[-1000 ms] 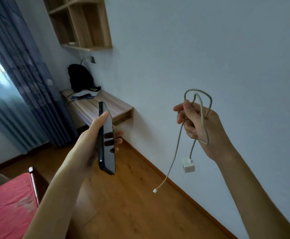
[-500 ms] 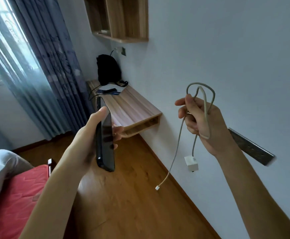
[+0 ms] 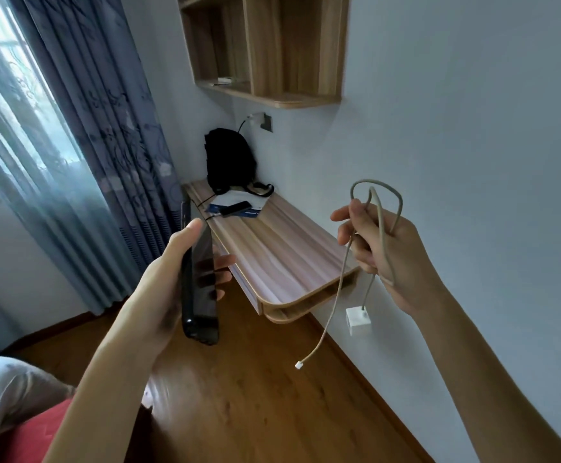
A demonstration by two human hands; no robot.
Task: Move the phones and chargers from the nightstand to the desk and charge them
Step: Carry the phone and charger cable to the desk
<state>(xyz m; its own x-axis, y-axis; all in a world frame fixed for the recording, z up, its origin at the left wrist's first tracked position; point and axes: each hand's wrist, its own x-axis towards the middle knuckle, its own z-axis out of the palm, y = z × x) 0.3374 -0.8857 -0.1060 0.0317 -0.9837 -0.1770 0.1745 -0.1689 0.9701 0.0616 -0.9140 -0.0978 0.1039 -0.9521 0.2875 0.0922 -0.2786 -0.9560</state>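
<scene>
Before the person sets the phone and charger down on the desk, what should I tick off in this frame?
1. Phone gripped by the left hand: ok.
2. Cable looped in the right hand, with the white adapter hanging from it: ok.
3. Bare space on the near end of the desk: ok.
4. Cable's free connector plugged into the phone: not ok, it dangles loose.
5. Wall socket above the desk free: cannot tell; a white plug already sits in it, and a spare slot is not visible.
6. Phone charging: not ok, its screen is dark and nothing is connected.
</scene>
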